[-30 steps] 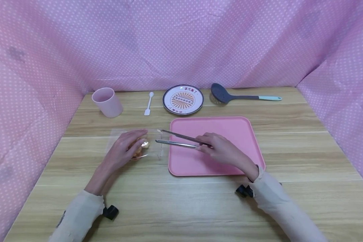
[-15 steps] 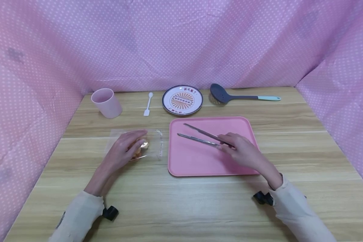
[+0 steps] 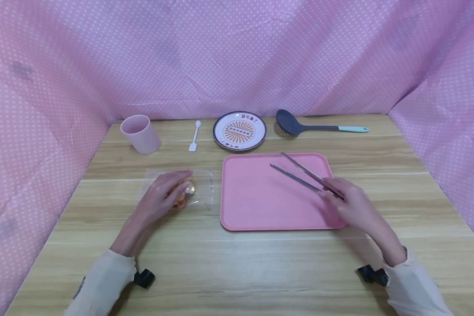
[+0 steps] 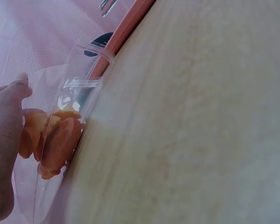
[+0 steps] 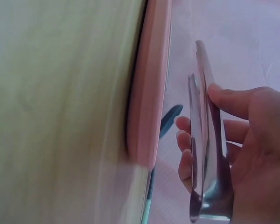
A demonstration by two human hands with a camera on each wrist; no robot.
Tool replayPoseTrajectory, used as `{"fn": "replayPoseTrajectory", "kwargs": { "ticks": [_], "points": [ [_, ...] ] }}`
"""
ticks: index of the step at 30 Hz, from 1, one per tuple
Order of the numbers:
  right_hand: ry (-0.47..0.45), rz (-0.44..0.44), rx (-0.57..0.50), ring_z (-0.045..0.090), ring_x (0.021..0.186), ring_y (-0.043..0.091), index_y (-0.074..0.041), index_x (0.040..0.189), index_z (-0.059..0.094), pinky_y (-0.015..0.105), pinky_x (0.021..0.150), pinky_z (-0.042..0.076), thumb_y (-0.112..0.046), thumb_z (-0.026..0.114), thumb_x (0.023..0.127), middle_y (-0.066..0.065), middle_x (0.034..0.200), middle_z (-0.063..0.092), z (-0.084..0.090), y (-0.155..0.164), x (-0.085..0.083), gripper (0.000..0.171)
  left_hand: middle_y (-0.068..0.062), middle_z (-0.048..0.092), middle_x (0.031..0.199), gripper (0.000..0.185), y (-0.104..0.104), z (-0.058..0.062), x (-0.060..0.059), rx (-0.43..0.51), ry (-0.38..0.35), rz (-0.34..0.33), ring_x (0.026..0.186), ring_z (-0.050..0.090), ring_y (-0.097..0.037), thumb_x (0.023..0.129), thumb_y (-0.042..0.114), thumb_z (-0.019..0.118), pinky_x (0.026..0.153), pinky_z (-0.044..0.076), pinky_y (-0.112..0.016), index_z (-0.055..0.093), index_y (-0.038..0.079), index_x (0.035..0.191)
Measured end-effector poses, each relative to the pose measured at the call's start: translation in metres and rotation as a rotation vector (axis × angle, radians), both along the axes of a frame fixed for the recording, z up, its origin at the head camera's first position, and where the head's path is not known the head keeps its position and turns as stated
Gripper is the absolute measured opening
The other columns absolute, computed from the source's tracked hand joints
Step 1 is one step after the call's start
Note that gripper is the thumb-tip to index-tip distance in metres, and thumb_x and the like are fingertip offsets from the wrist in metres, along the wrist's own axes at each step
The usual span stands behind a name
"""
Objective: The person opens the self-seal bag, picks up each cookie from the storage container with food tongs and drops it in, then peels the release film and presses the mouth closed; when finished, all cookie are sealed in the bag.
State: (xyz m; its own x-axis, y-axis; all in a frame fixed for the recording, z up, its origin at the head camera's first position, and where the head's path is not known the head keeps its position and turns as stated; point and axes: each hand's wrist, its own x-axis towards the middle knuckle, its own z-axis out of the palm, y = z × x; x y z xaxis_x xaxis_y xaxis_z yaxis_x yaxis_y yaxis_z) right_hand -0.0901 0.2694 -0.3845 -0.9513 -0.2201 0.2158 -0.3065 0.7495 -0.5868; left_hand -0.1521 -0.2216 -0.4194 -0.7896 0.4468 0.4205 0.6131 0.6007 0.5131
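My left hand (image 3: 163, 193) lies flat on a clear plastic bag (image 3: 199, 189) on the table, left of the pink tray (image 3: 253, 215). The bag holds orange food pieces (image 4: 53, 137), seen close beside my fingers (image 4: 7, 121) in the left wrist view. My right hand (image 3: 351, 204) grips metal tongs (image 3: 300, 173) at their hinge end, over the tray's right side. The tongs point up and left, their arms slightly apart and holding nothing. In the right wrist view the tongs (image 5: 203, 121) lie in my curled fingers (image 5: 233, 100) beside the tray's rim (image 5: 151, 93).
Along the back of the wooden table stand a pink cup (image 3: 139, 133), a small white spoon (image 3: 194, 136), a patterned round plate (image 3: 239, 130) and a dark slotted ladle (image 3: 316, 125). Pink dotted cloth walls close in the left, back and right sides.
My right hand has carried the tongs from the bag's opening rightward across the tray to its right side. The left hand and bag have stayed where they were.
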Motion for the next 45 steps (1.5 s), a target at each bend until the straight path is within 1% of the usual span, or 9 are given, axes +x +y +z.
{"fn": "replayPoseTrajectory", "kwargs": {
  "ticks": [4, 7, 10, 13, 17, 20, 25, 36, 45],
  "points": [
    [0.010, -0.051, -0.013, 0.058, 0.083, 0.027, 0.013, 0.127, 0.064, 0.022, 0.065, 0.047, -0.004, 0.073, 0.097, 0.020, 0.103, 0.069, -0.002, 0.013, 0.006, 0.036, -0.013, 0.065, 0.138, 0.037, 0.000, 0.000, 0.000, 0.001, 0.001, 0.002, 0.130, 0.057, -0.035, 0.100, 0.003, 0.068, 0.109, 0.043, -0.057, 0.066, 0.004, 0.137],
    [-0.004, -0.077, -0.024, 0.064, 0.091, 0.036, 0.015, 0.130, 0.061, 0.034, 0.074, 0.057, -0.004, 0.071, 0.098, 0.028, 0.110, 0.068, -0.004, 0.020, 0.008, 0.039, -0.013, 0.065, 0.138, 0.037, -0.001, 0.000, 0.001, 0.003, 0.003, 0.001, 0.130, 0.057, -0.036, 0.100, 0.003, 0.068, 0.108, 0.044, -0.057, 0.066, 0.004, 0.137],
    [-0.015, -0.114, -0.016, 0.065, 0.099, 0.042, 0.016, 0.132, 0.059, 0.045, 0.080, 0.057, -0.006, 0.070, 0.099, 0.032, 0.115, 0.066, -0.005, 0.025, 0.010, 0.041, -0.012, 0.065, 0.138, 0.038, -0.001, 0.000, 0.001, 0.004, 0.002, 0.001, 0.130, 0.057, -0.035, 0.100, 0.003, 0.068, 0.109, 0.044, -0.057, 0.066, 0.005, 0.138],
    [0.007, -0.151, -0.007, 0.062, 0.087, 0.034, 0.013, 0.129, 0.063, 0.035, 0.067, 0.054, -0.005, 0.070, 0.098, 0.027, 0.104, 0.066, -0.007, 0.030, 0.011, 0.036, -0.012, 0.065, 0.139, 0.037, -0.001, 0.000, 0.001, 0.000, -0.009, 0.008, 0.131, 0.057, -0.035, 0.101, 0.004, 0.067, 0.109, 0.043, -0.058, 0.065, 0.005, 0.138],
    [0.074, -0.209, 0.016, 0.048, 0.071, 0.022, 0.005, 0.112, 0.068, 0.026, 0.053, 0.039, -0.004, 0.072, 0.096, 0.014, 0.085, 0.058, -0.010, 0.038, 0.012, 0.019, -0.012, 0.064, 0.140, 0.037, -0.001, 0.001, 0.002, -0.001, -0.020, 0.012, 0.131, 0.056, -0.035, 0.101, 0.005, 0.067, 0.109, 0.043, -0.058, 0.065, 0.004, 0.138],
    [0.094, -0.265, 0.039, 0.046, 0.067, 0.023, 0.001, 0.098, 0.066, 0.030, 0.051, 0.037, -0.006, 0.072, 0.096, 0.012, 0.079, 0.053, -0.012, 0.044, 0.014, 0.010, -0.012, 0.064, 0.140, 0.036, -0.001, 0.001, 0.002, -0.002, -0.024, 0.012, 0.132, 0.056, -0.035, 0.102, 0.006, 0.066, 0.109, 0.043, -0.058, 0.065, 0.003, 0.138],
    [0.057, -0.363, 0.066, 0.048, 0.067, 0.030, -0.003, 0.086, 0.060, 0.034, 0.052, 0.035, -0.012, 0.069, 0.100, 0.016, 0.078, 0.053, -0.014, 0.055, 0.019, 0.019, -0.012, 0.064, 0.141, 0.036, -0.001, 0.003, 0.002, -0.007, -0.037, 0.014, 0.133, 0.055, -0.035, 0.103, 0.008, 0.066, 0.110, 0.042, -0.058, 0.065, 0.005, 0.139],
    [-0.011, -0.467, 0.086, 0.044, 0.064, 0.030, 0.003, 0.095, 0.063, 0.036, 0.050, 0.031, -0.020, 0.066, 0.103, 0.013, 0.072, 0.048, -0.024, 0.071, 0.026, 0.024, -0.013, 0.064, 0.139, 0.037, 0.000, 0.003, 0.001, -0.002, -0.012, 0.002, 0.131, 0.056, -0.035, 0.101, 0.006, 0.067, 0.110, 0.042, -0.058, 0.065, 0.005, 0.138],
    [-0.008, -0.509, 0.088, 0.046, 0.069, 0.035, -0.003, 0.079, 0.057, 0.040, 0.056, 0.031, -0.018, 0.068, 0.101, 0.013, 0.071, 0.048, -0.032, 0.074, 0.029, 0.028, -0.013, 0.063, 0.141, 0.037, -0.001, 0.003, 0.002, -0.008, -0.036, 0.014, 0.133, 0.055, -0.035, 0.103, 0.009, 0.066, 0.111, 0.042, -0.059, 0.064, 0.005, 0.140]
  ]
}}
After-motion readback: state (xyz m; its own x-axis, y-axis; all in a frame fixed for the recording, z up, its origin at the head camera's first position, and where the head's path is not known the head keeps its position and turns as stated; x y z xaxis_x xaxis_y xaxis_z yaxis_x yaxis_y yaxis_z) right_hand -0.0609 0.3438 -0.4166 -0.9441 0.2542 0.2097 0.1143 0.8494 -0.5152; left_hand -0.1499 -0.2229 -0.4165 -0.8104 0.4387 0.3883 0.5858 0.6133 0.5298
